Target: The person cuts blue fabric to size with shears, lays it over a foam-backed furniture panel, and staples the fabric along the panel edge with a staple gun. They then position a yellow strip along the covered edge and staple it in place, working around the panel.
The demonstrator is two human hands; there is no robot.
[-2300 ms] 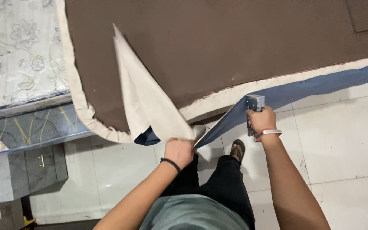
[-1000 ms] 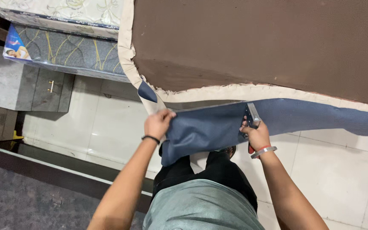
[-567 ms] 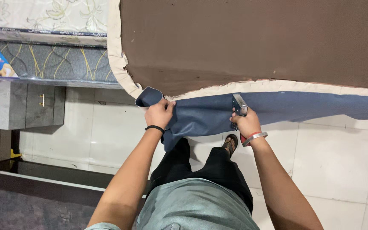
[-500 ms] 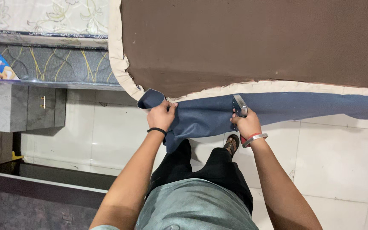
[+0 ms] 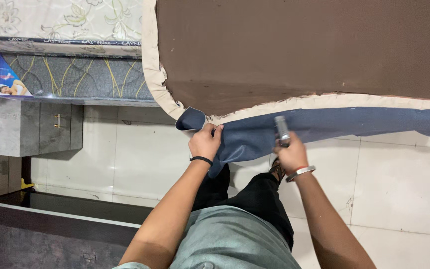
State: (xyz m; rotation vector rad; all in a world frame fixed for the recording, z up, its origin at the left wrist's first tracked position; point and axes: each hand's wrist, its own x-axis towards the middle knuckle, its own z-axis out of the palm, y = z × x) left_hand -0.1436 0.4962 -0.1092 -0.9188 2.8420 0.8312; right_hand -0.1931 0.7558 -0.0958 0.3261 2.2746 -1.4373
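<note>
Below the head camera, the only view, a brown mattress slab (image 5: 299,45) with a cream edging strip (image 5: 151,74) fills the upper right, and a blue fabric cover (image 5: 334,128) hangs along its near edge. The left hand (image 5: 205,143) is clenched on the blue fabric just beside the rounded corner, pinching a fold of it. The right hand (image 5: 290,153) grips a small grey metal tool (image 5: 280,130), held against the cover a little way along the edge.

Judging from how things lie, the cover sits against the edge to the right of the hands, while the corner piece is loose and turned back, so the corner and the left side look undone.

What kind of tool it is cannot be made out; its tip is blurred. The mattress runs out of frame at the top and right. Two more mattresses (image 5: 70,74) lie stacked at upper left above a grey cabinet (image 5: 26,127) on the tiled floor (image 5: 399,184).
</note>
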